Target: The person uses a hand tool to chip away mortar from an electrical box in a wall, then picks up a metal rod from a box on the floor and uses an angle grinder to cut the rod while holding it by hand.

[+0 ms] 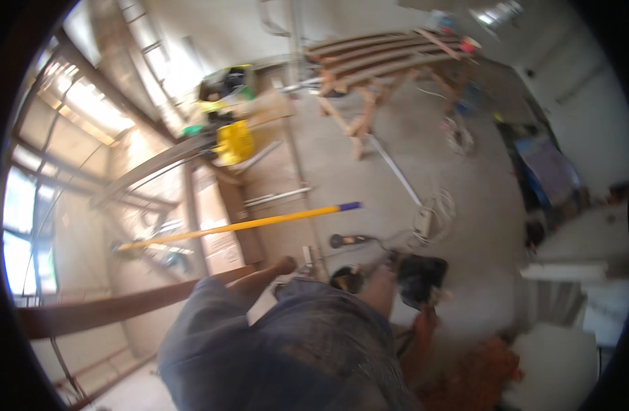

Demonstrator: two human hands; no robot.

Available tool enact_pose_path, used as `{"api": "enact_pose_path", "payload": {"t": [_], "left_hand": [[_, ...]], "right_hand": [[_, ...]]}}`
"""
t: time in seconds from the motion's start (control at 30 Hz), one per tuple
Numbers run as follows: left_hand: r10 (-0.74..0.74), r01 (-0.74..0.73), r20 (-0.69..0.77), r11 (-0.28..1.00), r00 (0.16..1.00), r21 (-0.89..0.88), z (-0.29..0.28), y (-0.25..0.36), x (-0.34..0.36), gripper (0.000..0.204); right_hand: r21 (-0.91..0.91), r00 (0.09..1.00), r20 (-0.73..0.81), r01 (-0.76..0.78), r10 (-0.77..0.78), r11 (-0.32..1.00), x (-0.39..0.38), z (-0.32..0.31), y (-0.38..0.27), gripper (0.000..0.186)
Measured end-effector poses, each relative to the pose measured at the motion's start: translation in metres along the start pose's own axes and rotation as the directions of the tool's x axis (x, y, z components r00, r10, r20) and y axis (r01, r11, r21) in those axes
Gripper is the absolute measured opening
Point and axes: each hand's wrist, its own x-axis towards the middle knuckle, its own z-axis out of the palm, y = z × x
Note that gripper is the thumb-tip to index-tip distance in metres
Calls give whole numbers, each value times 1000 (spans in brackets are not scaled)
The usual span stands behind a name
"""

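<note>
Looking down past my own grey-sleeved arm, and it blocks a lot. My left hand (285, 264) sticks out from the sleeve with the fingers lying together, resting against the long brown wooden beam (122, 305) that runs from the left edge of view up toward the middle. It's blurry, so I can't tell if I'm really gripping it or just touching its end.

My right hand (381, 288) is harder to read. It's down by a dark, blocky thing (424, 277), some kind of power tool I think, and the hand seems to be right against it, but I can't tell whether the fingers are wrapped round it or loose. Just beside that sits a small black round-ended tool (348, 240) on the floor.

A yellow pole with a purple tip (246, 224) lies across the scene above my left hand, well apart from it, pointing right.

For room to move: the concrete floor (465, 205) opens up to the upper right, though a coil of white cable (434, 209) lies on it near the tools. Further back are wooden trestles with planks (376, 68) and a yellow bucket (233, 142). On the left, steel framing and window bars (74, 137) close that side off. On the right edge there are white blocks (568, 274), and orange debris (479, 377) lower down.
</note>
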Motion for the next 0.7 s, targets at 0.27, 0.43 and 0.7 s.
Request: {"api": "enact_pose_path", "payload": {"t": [0.27, 0.43, 0.7], "left_hand": [[-230, 231, 21, 968, 973, -95, 31, 167, 104, 37], [131, -167, -115, 897, 985, -408, -7, 421, 168, 42], [337, 274, 157, -337, 929, -901, -32, 581, 208, 30]], "right_hand": [[-21, 928, 313, 218, -201, 976, 168, -75, -139, 26], [71, 805, 480, 361, -349, 930, 233, -63, -184, 26], [62, 490, 514, 797, -704, 600, 271, 9, -305, 25]]}}
